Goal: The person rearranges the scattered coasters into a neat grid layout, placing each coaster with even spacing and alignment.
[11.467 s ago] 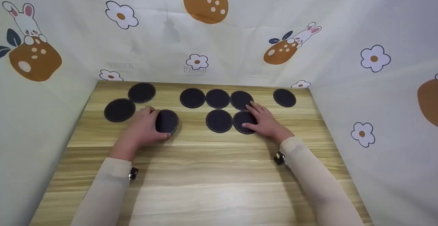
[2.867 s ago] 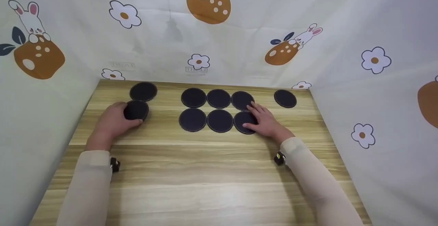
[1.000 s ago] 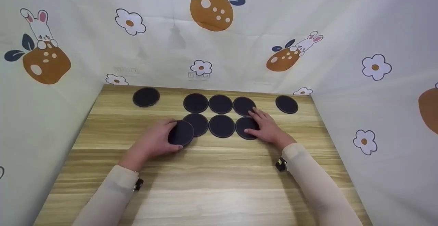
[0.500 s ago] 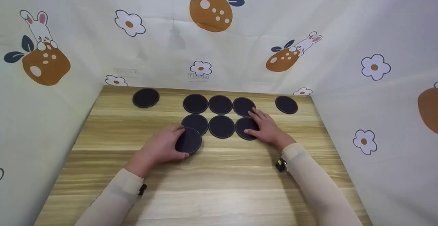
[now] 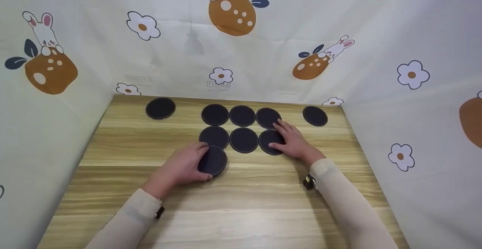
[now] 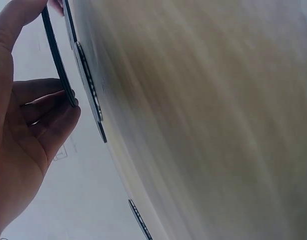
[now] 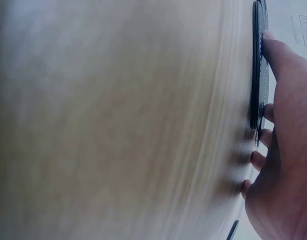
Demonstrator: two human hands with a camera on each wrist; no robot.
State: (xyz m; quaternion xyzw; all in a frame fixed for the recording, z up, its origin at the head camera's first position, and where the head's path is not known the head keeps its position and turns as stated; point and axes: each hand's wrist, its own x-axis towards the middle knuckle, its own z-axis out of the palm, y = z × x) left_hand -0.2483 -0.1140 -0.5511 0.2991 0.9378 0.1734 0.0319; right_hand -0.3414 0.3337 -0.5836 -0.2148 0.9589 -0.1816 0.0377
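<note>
With the left hand (image 5: 183, 165) pinching a disc (image 5: 212, 160) lifted off the table (image 5: 241, 203), just below the grid, it could drop overlapping its neighbour (image 5: 214, 136), while flat right fingers (image 5: 283, 128) pin another disc (image 5: 270, 140).

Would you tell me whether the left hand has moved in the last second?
Yes. The left hand carried its black disc rightward and nearer, to just below the grid's lower-left disc.

Coasters (image 5: 244, 140) black, pale stitched rims; table (image 5: 233, 203) light woodgrain; backdrop (image 5: 301, 23) white, rabbits, flowers.
</note>
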